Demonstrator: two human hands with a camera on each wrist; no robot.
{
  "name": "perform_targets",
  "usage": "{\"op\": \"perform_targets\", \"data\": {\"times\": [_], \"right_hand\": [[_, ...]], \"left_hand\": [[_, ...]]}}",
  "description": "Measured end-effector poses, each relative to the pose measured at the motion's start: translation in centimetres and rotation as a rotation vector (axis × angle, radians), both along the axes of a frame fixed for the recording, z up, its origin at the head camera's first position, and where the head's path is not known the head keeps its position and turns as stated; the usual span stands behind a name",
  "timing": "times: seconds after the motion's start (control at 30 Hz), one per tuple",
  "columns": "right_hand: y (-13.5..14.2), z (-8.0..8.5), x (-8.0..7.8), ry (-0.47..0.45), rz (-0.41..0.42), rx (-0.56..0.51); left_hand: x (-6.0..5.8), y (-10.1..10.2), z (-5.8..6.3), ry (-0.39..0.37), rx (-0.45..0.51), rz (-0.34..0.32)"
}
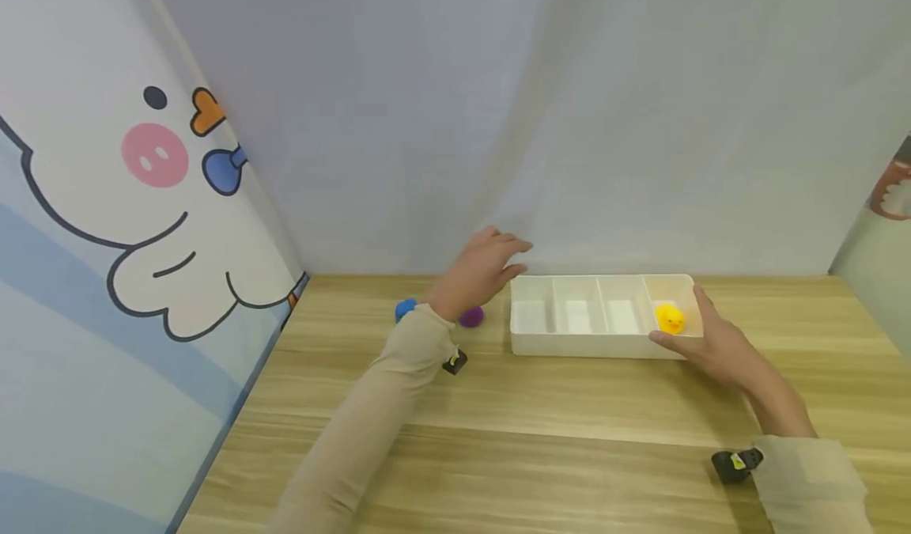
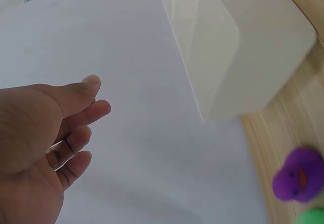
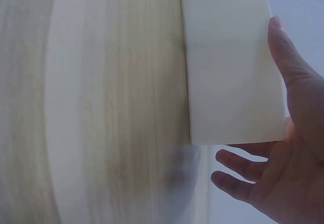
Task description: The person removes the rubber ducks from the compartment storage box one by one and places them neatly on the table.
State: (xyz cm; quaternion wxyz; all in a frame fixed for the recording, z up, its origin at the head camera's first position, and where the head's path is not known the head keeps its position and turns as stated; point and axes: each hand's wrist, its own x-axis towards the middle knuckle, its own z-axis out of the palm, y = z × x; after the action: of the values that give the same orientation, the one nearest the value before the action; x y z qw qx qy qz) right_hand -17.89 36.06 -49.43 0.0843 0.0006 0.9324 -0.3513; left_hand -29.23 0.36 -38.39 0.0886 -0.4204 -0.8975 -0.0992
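A white box (image 1: 612,346) with several compartments in a row stands on the table. A yellow rubber duck (image 1: 670,320) sits in its rightmost compartment. My right hand (image 1: 715,340) holds the box's right end, thumb over the front rim and fingers around the end wall. Above the table's back edge, just off the box's left end, my left hand (image 1: 478,271) is raised with loosely bent fingers and nothing in them. Behind its wrist are a purple rubber duck (image 2: 298,175) and a blue object (image 1: 406,309). A green object (image 2: 311,217) shows only partly in the left wrist view.
The wooden table (image 1: 498,455) ends at a pale grey curtain (image 1: 398,138) behind the box. On the left stands a panel with a cartoon animal (image 1: 92,162). Small black devices (image 1: 733,466) are strapped at both wrists.
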Motion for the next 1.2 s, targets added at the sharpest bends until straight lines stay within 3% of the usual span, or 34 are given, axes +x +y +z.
{"op": "perform_targets", "data": {"times": [0.3,0.47,0.63,1.2], "right_hand": [[0.1,-0.6,0.3,-0.029,-0.002,-0.067],[0.0,-0.8,0.2,-0.015,-0.001,-0.108],[0.1,-0.7,0.0,0.004,0.011,-0.112],[0.3,-0.7,0.1,0.049,0.007,-0.151]], "left_hand": [[0.9,6.4,0.8,-0.070,-0.146,-0.049],[1.2,9.1,0.7,-0.053,-0.161,-0.074],[1.3,11.2,0.1,-0.040,-0.187,-0.100],[1.3,16.3,-3.2,-0.130,-0.176,-0.182]]}}
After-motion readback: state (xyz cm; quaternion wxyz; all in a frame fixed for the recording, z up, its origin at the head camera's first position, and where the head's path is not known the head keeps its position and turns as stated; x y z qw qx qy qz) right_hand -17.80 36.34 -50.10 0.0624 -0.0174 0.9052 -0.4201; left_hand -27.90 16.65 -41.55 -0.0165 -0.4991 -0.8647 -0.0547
